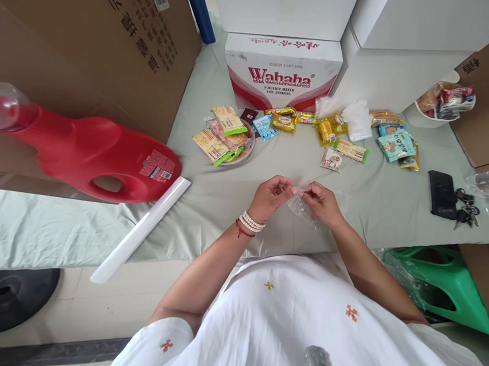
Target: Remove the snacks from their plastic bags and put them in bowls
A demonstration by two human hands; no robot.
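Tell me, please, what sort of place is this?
Possibly a storage corner in a home or shop, judging by the brown carton, the Wahaha water box and the wrapped snacks.

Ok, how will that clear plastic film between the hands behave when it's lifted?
The clear plastic film will probably be floppy, since it creases loosely below the pinching left hand and right hand. It's likely very light: the green cloth shows through it. Its glossy surface suggests it could slip a little.

A table (213, 218) draped in pale green cloth (386, 196) stands over pale floor tiles (102, 302), a green plastic stool (462, 296) near its edge.
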